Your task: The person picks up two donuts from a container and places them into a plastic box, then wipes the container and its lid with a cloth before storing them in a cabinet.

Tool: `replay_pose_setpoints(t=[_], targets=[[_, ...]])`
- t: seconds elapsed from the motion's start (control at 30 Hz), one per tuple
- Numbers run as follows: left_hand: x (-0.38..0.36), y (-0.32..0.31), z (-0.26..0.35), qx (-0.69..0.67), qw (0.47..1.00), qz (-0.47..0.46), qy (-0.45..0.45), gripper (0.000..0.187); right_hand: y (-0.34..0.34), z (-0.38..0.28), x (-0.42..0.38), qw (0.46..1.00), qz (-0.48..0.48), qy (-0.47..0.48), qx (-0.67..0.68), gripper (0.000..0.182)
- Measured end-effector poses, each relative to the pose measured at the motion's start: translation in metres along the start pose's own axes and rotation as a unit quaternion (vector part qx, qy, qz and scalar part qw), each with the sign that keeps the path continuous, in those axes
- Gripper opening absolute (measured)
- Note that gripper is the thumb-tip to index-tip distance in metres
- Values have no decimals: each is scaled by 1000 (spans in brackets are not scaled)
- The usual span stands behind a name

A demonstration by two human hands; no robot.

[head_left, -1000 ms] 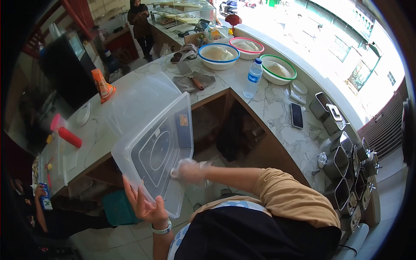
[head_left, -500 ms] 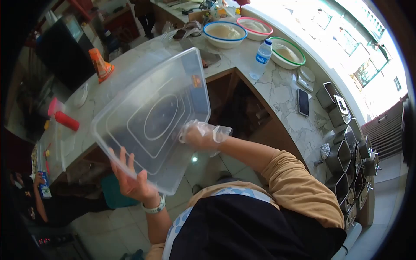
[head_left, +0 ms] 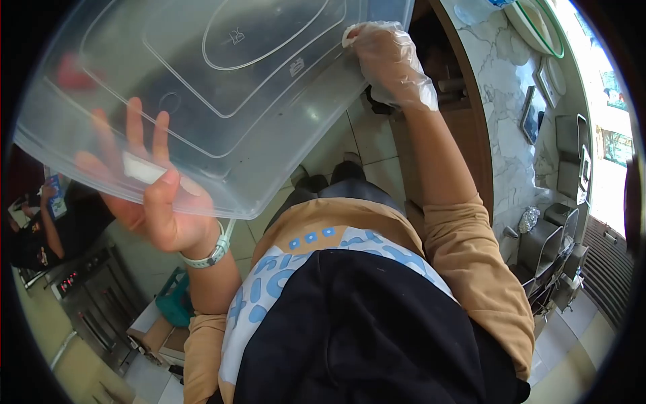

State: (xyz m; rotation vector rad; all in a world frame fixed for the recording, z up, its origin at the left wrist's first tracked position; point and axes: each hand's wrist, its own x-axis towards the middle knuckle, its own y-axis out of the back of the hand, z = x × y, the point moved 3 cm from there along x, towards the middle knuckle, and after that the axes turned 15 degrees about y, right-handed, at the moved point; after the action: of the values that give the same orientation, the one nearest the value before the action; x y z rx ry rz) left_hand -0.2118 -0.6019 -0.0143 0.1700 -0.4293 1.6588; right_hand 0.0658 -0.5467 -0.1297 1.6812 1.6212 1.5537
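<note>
A large clear plastic bin (head_left: 269,108) is held up, tilted, filling the upper left of the head view. My left hand (head_left: 158,209) grips its near lower edge, the thumb on one side and spread fingers showing through the plastic. A pale band is on that wrist. My right hand (head_left: 390,60), in a thin clear plastic glove, is against the bin's right side. Its fingers are curled, with a bit of white at the fingertips that I cannot make out.
A marble counter (head_left: 498,135) on the right carries a phone (head_left: 533,116), a scale (head_left: 553,79), a green-rimmed bowl (head_left: 536,28) and several metal containers (head_left: 542,246). Another person (head_left: 57,215) is at the left, near an oven-like appliance (head_left: 94,296).
The view has tipped down and closer. The bin now sits higher in view, and my right hand has shifted up along its right side. My left hand still grips the edge.
</note>
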Motion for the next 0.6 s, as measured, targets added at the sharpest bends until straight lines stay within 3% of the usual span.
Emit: replay_pose_setpoints(t=[0.07,0.13,0.2,0.23,0.33,0.37,0.4,0.43,0.47,0.53,0.6], targets=[[-3,-21,-9,6,1000,-5,16,80,-11,-6,-11,996,69,25,42,18],[-4,-44,-21,27,999,-3,19,80,-6,-63,-23,983,99,153,-27,20],[-6,-62,-33,42,998,-6,38,80,-3,-96,-31,976,-2,169,137,21],[-7,-69,-39,53,997,-13,50,81,-6,-87,-36,975,-6,168,143,21],[-18,-80,-51,36,998,-50,31,81,2,-37,-44,957,8,116,267,14],[-20,-82,-49,44,997,-54,17,80,13,-19,-40,967,41,67,242,13],[-22,-85,-48,47,997,-52,19,80,9,13,-47,990,13,83,115,12],[-24,-90,-48,42,998,-36,35,80,17,31,-48,966,37,-81,242,11],[-26,-95,-48,35,998,-19,50,80,27,36,-43,985,70,-81,133,11],[-29,-106,-53,31,998,-19,58,80,34,32,-38,987,60,-79,130,12],[-28,-115,-55,26,997,-27,67,80,35,6,-48,991,60,109,57,15]])
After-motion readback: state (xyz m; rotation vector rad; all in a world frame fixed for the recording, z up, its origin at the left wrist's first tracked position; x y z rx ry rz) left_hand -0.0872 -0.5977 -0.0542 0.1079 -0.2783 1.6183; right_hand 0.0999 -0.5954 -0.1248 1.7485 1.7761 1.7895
